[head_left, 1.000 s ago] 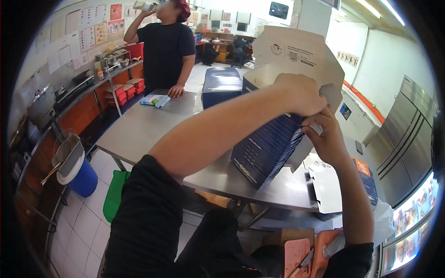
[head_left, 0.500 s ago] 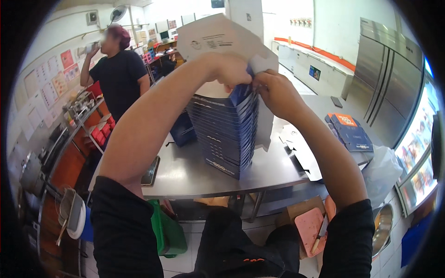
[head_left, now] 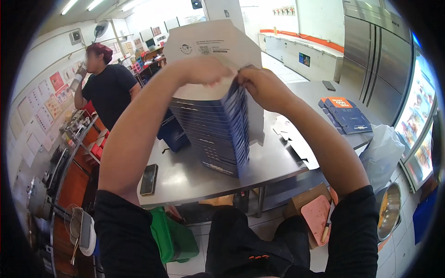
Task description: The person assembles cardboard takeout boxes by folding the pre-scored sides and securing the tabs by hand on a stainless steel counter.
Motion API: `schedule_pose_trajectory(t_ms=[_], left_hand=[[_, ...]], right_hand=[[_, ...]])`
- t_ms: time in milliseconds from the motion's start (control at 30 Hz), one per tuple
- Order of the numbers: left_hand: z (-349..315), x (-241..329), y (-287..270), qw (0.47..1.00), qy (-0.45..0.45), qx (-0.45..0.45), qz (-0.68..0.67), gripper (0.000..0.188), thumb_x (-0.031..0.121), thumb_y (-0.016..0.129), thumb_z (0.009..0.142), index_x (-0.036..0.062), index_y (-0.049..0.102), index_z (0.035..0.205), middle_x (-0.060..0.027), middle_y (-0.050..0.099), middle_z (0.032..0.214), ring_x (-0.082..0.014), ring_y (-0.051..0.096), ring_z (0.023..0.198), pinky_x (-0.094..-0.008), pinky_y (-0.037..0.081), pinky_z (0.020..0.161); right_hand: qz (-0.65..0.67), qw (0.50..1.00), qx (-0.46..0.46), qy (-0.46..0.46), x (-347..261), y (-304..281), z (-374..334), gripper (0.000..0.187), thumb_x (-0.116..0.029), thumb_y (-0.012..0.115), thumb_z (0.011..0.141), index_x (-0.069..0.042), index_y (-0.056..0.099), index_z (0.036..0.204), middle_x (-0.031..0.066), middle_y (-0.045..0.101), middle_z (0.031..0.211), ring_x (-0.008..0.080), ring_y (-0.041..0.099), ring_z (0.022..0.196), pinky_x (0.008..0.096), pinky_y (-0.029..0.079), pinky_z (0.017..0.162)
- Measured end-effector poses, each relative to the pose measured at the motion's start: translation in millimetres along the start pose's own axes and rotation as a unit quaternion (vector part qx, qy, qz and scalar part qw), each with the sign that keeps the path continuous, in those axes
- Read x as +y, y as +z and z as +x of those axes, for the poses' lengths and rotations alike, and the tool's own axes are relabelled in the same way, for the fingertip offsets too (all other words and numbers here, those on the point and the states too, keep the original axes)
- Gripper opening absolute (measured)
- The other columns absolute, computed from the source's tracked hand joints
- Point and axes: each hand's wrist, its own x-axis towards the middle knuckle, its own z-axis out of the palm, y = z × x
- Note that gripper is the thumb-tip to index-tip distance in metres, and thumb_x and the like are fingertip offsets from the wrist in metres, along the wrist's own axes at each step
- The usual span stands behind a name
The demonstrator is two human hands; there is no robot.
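A tall stack of nested dark blue cardboard boxes (head_left: 204, 132) stands on the steel table (head_left: 194, 183) before me. The topmost box (head_left: 208, 39) has its pale inside showing, and its printed lid rises at the back. At its near right corner, my right hand (head_left: 260, 85) pinches the cardboard between thumb and fingers. My left hand (head_left: 201, 72) reaches over the box's inside from the left. Its fingers point down and are blurred, so their grip is unclear.
Flat blue and orange boxes (head_left: 345, 113) lie at the table's right, with white card pieces (head_left: 294, 141) nearer. A phone (head_left: 149, 180) lies front left; another dark phone (head_left: 328, 85) is at the back. A person (head_left: 109, 81) stands left, drinking. A knife (head_left: 327, 224) rests on a pink tray below.
My left hand has drawn left, away from the corner where both hands met. The right hand stays at that corner. My view has shifted slightly.
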Motion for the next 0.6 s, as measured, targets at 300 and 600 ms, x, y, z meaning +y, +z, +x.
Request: schedule_pose_trajectory(t_ms=[300,600], left_hand=[[-89.5,-42.2,15.2,0.912,-0.135,0.067,-0.383,0.073,0.065,0.047,0.100,0.0206,0.033,0.155,-0.0103,0.054,0.129,-0.0226,0.066,0.097,-0.0438,0.060,0.079],[-75.1,-60.2,49.9,0.867,-0.117,0.079,-0.478,0.058,0.045,0.062,0.098,0.0191,0.041,0.146,-0.0097,0.050,0.134,-0.0196,0.061,0.111,-0.0415,0.058,0.085]], right_hand=[[0.446,0.843,0.051,0.296,20.8,-20.0,-11.7,0.029,-0.034,0.044,0.100,-0.010,0.056,0.112,0.0085,0.056,0.121,0.0187,0.054,0.112,0.0342,0.048,0.090],[0.341,0.888,-0.042,0.307,29.9,-11.0,0.9,0.058,-0.038,0.063,0.092,-0.013,0.045,0.141,0.0152,0.054,0.128,0.0248,0.055,0.120,0.0359,0.046,0.096]])
